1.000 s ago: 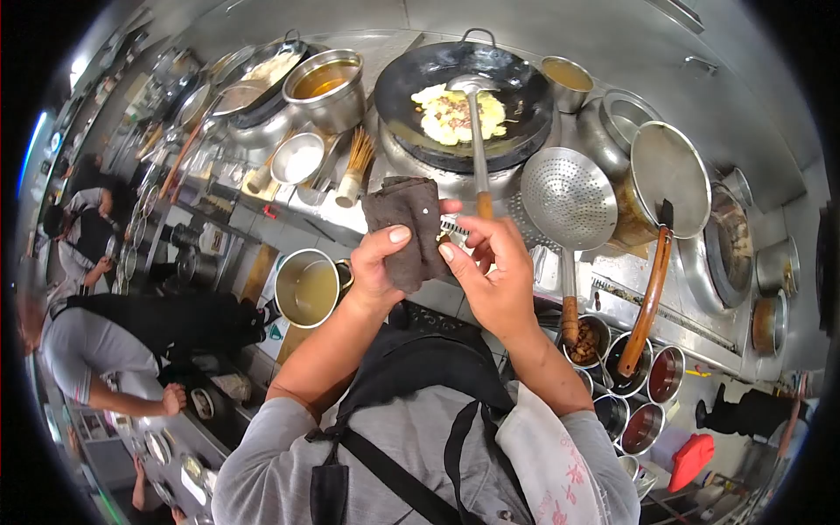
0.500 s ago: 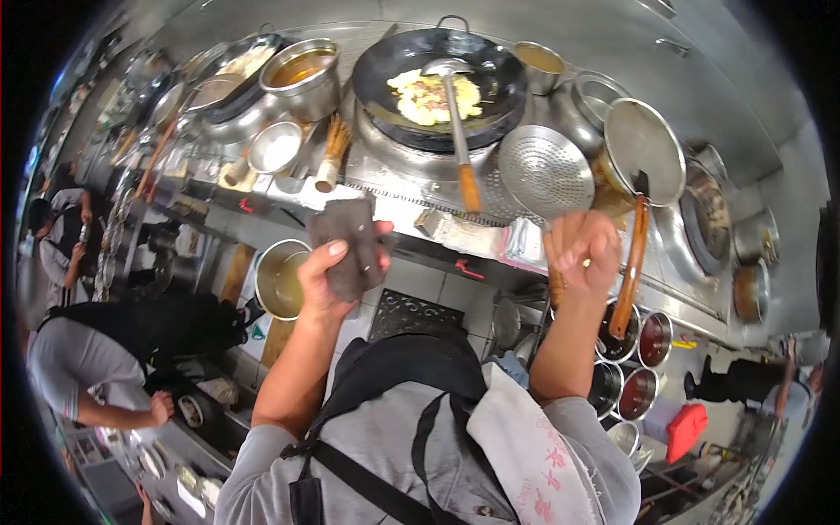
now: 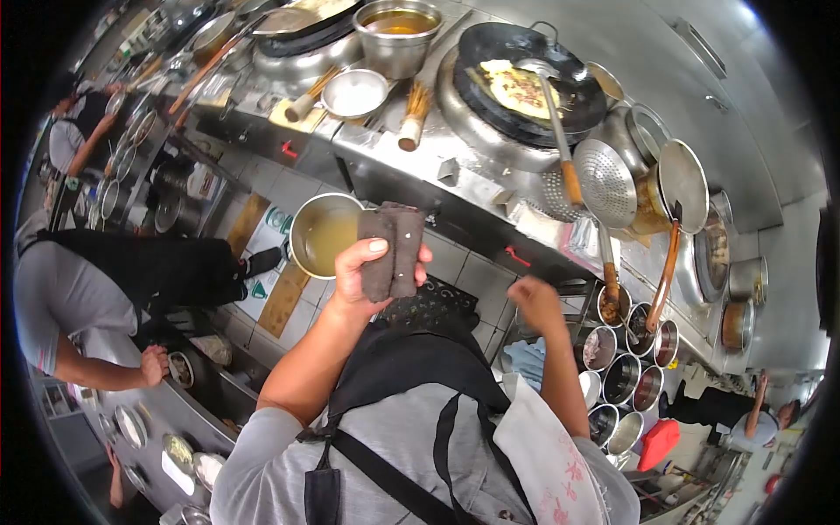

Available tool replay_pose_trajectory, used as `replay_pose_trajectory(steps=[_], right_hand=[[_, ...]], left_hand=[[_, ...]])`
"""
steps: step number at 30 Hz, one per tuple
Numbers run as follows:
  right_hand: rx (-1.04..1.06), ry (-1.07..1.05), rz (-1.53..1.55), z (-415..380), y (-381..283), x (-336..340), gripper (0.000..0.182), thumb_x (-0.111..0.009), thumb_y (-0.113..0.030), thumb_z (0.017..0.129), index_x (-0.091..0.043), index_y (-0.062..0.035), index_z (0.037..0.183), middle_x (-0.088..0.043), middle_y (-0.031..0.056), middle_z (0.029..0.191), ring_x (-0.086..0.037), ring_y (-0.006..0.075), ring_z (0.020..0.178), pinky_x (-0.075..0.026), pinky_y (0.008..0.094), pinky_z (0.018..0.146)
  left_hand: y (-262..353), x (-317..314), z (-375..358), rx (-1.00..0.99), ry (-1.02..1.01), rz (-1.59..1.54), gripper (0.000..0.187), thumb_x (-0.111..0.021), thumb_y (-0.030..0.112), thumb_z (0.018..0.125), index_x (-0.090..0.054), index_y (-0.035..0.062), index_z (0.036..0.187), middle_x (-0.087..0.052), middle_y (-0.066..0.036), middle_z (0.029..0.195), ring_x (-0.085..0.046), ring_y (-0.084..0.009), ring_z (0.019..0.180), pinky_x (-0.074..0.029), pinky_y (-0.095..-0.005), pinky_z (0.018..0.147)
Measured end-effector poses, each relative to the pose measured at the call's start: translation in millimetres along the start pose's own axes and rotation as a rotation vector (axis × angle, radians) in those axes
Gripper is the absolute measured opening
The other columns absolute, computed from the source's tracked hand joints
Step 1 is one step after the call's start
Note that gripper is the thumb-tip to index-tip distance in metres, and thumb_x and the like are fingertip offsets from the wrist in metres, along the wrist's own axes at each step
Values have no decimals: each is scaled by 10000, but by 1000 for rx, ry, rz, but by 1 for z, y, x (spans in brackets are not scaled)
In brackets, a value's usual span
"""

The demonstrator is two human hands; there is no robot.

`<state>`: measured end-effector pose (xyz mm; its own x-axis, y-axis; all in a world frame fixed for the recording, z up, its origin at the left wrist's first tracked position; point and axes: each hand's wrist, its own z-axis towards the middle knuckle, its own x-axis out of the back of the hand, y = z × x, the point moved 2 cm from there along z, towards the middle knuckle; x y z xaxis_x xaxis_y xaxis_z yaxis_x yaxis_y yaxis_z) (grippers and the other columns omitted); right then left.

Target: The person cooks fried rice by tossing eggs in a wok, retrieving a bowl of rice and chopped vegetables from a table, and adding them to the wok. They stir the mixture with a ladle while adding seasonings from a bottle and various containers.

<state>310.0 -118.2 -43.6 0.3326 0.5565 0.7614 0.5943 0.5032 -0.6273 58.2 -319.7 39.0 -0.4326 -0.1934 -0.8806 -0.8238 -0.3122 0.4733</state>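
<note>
Two hands: left grip (image 3: 372,271) pinching dark cloth (image 3: 391,249) near broth pot (image 3: 324,234); right (image 3: 535,304) blurred, grip unclear.

The wok (image 3: 525,87) sits on the bench (image 3: 411,166); the strainer (image 3: 605,182) to its right, the bowl (image 3: 401,35) to its left.

Grey rolled-sleeve shirt, black apron straps, white towel with red print over shoulder.

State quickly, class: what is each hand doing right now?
Left hand: closed, holding a dark folded cloth.
Right hand: blurred, holds nothing visible; open or closed cannot be told.
</note>
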Motion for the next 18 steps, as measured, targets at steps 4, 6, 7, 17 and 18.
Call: replay_pose_trajectory(steps=[4,6,7,17,18], right_hand=[[102,-22,286,-51,-102,-38,257,-674,-155,849,-647,-56,1084,-664,126,863,-667,243,800,-513,325,693],[145,43,358,-52,-154,-25,270,-671,-128,854,-635,-58,1112,-648,119,894,-645,215,741,-506,314,656],[154,52,396,-51,-176,-17,286,-672,-124,852,-630,-60,1127,-636,117,898,-631,203,709,-501,313,639],[361,-27,292,-33,-241,-23,241,-672,-181,847,-595,-76,1049,-577,82,732,-592,226,605,-471,340,561],[355,-33,289,-35,-241,-22,241,-672,-181,847,-595,-76,1049,-577,82,732,-592,226,605,-471,340,561]], left_hand=[[16,10,-18,23,-14,32,555,-621,282,756,-498,-53,1181,-640,-223,946,-664,-282,715,-563,-359,658],[21,14,-23,46,-33,126,556,-628,279,752,-507,-54,1181,-643,-214,950,-661,-271,729,-562,-358,674],[23,15,-25,63,-33,119,556,-628,279,752,-507,-54,1181,-643,-214,950,-661,-271,729,-562,-358,674],[41,-1,-37,-108,-21,368,696,-668,252,698,-409,-18,1285,-614,-177,1001,-625,-227,869,-510,-307,762],[42,2,-38,-48,-45,373,690,-668,250,699,-411,-17,1282,-618,-175,988,-626,-228,870,-513,-313,760]])
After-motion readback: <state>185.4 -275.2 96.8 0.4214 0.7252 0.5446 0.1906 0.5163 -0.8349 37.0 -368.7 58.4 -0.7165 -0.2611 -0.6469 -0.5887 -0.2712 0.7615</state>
